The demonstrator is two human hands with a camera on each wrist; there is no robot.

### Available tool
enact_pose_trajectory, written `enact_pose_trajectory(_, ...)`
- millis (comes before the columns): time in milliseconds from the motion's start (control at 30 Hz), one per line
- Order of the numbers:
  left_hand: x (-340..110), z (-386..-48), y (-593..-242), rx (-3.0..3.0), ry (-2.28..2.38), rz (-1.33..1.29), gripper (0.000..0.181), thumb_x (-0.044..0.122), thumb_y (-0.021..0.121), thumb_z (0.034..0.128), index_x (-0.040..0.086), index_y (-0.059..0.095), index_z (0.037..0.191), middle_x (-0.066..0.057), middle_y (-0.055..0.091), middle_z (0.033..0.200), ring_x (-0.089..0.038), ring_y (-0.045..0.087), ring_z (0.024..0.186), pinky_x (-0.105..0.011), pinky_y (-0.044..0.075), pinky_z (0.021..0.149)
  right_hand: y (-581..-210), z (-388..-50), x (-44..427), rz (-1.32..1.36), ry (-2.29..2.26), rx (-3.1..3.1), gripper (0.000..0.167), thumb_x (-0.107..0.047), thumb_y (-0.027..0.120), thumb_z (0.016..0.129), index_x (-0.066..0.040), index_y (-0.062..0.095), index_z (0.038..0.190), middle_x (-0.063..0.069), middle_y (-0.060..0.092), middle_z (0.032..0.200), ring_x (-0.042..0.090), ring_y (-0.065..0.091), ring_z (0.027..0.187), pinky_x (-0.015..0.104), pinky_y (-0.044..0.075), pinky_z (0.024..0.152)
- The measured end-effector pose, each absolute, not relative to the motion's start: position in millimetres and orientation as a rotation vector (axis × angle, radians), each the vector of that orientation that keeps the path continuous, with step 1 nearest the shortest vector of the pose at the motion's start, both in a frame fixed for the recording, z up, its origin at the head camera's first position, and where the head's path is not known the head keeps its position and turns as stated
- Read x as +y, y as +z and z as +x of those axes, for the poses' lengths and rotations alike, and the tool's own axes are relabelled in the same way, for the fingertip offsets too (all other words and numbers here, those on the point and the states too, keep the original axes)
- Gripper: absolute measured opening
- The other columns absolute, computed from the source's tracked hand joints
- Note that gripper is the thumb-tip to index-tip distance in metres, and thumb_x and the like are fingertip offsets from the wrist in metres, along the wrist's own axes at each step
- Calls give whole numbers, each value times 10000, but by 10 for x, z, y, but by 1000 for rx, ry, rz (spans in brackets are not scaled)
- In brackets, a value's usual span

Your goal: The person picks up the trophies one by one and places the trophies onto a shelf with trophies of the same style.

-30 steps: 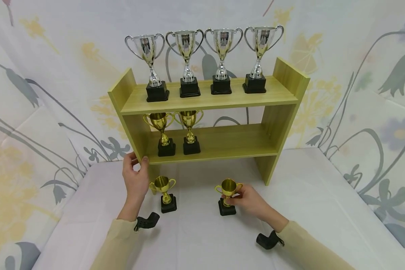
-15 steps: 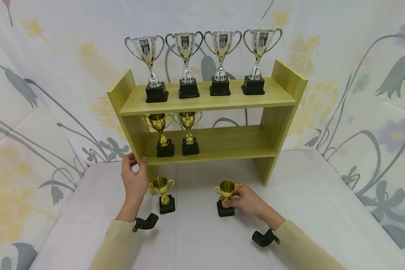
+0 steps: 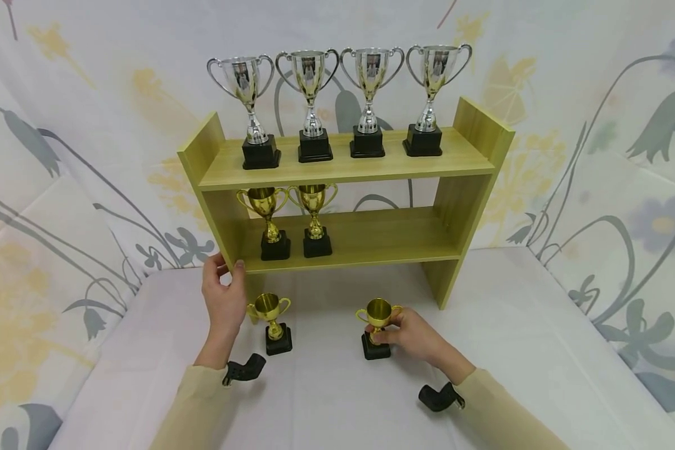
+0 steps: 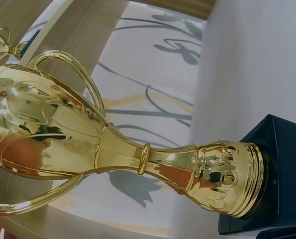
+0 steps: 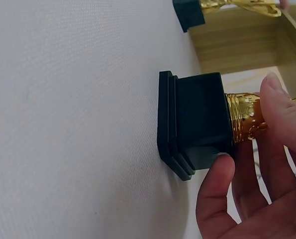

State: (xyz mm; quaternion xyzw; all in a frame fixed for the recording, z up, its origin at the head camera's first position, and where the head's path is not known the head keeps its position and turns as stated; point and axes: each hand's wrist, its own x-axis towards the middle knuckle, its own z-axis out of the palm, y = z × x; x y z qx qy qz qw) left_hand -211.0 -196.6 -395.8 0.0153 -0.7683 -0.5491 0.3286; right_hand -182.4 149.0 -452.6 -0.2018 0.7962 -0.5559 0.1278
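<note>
My left hand (image 3: 225, 297) grips the lower left side panel of a two-tier wooden shelf (image 3: 349, 253), thumb at the front edge. My right hand (image 3: 413, 335) holds a small gold trophy cup (image 3: 379, 312) by its stem, and the cup is upright. Its black base (image 5: 200, 117) is at the white tablecloth in the right wrist view. Another gold trophy (image 3: 275, 331) stands on the table beside my left hand; a gold trophy (image 4: 120, 152) fills the left wrist view. On the middle board are two gold trophies (image 3: 315, 234), set to the left.
Several silver trophies (image 3: 368, 103) stand in a row on the top board (image 3: 349, 175). A white cloth (image 3: 337, 394) covers the table. Behind the shelf hangs a flower-printed cloth (image 3: 90, 125). Each wrist carries a small black camera (image 3: 439, 397).
My right forearm has shifted slightly left while the hand stays at the same trophy. The view tilts a little; the left hand, shelf and other trophies keep their places.
</note>
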Motion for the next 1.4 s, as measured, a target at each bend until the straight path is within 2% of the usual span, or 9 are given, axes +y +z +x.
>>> enact_pose_trajectory(167, -1992, -2106, -3975, -2007, -1450, 33, 313, 179, 537, 1019, -5, 518, 1271, -131, 531, 1175, -120, 478, 1045, -286, 486, 803, -4513, -1805, 1477, -559, -1618, 2321, 194, -103, 767, 856, -30, 750, 1035, 73, 739, 997, 232, 625, 1058, 440, 428, 943)
enact_pose_trajectory(367, -1982, -2110, -3957, -2017, -1451, 56, 309, 149, 522, 1022, -24, 513, 1279, -146, 522, 1169, -122, 469, 1053, -218, 462, 787, -4519, -1805, 1461, -563, -1626, 2326, 188, -101, 774, 846, -31, 754, 1020, 74, 738, 993, 242, 621, 1064, 430, 436, 936)
enact_pose_trajectory(567, -1946, -2122, -3965, -2000, -1447, 74, 304, 75, 511, 1014, -62, 503, 1285, -211, 509, 1185, -189, 473, 1069, -198, 443, 770, -4566, -1807, 1478, -559, -1621, 2351, 176, -129, 770, 856, -51, 756, 1014, 55, 729, 1002, 253, 600, 1095, 431, 427, 946)
enact_pose_trajectory(767, -1939, -2121, -3973, -2002, -1459, 62, 299, 135, 528, 1018, -27, 520, 1268, -154, 529, 1182, -149, 478, 1055, -257, 471, 798, -4567, -1792, 1498, -531, -1604, 2374, 170, -169, 768, 864, -76, 757, 1007, 18, 723, 1007, 248, 592, 1111, 416, 426, 944)
enact_pose_trajectory(933, -1967, -2127, -3975, -1981, -1463, 45, 309, 172, 545, 1013, -11, 528, 1261, -141, 531, 1162, -176, 496, 1058, -321, 480, 809, -4556, -1796, 1492, -533, -1635, 2346, 197, -163, 760, 873, -55, 752, 1037, 45, 728, 1032, 240, 600, 1107, 388, 444, 932)
enact_pose_trajectory(1167, -1954, -2138, -3982, -1972, -1469, 51, 319, 173, 546, 1013, -4, 534, 1279, -142, 528, 1152, -209, 513, 1083, -310, 476, 814, -4547, -1754, 1507, -529, -1710, 2300, 250, -119, 748, 884, 10, 722, 1097, 127, 727, 1080, 265, 638, 1078, 299, 492, 876)
enact_pose_trajectory(1400, -1926, -2128, -3969, -1938, -1506, 75, 294, 126, 560, 1006, 0, 549, 1272, -160, 529, 1148, -160, 506, 1049, -296, 467, 808, -4594, -1719, 1506, -487, -1782, 2286, 294, -89, 751, 877, 57, 702, 1127, 165, 720, 1099, 255, 655, 1055, 245, 495, 872)
